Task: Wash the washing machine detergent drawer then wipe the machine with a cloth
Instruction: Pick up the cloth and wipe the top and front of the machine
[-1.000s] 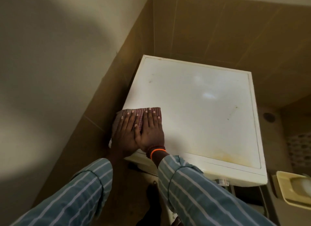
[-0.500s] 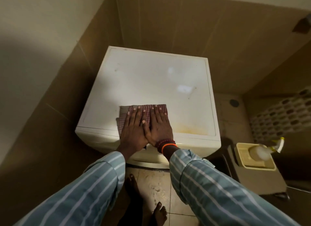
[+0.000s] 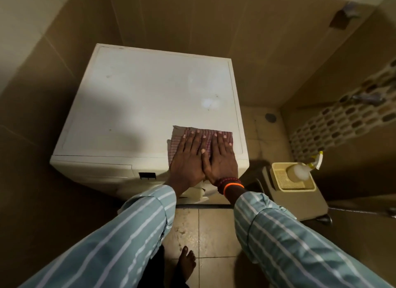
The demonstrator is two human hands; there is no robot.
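Checked red-and-white cloth [image 3: 200, 137], just one, lies flat at the front right corner of the white washing machine [image 3: 145, 107] lid. Both hands press on it side by side, thumbs touching, fingers straight: left hand [image 3: 188, 159], right hand [image 3: 221, 159]. Two bracelets [image 3: 231, 183] circle the right wrist. One spray bottle [image 3: 300, 171] lies in a cream basket [image 3: 278, 180] nearby. No writing is readable anywhere.
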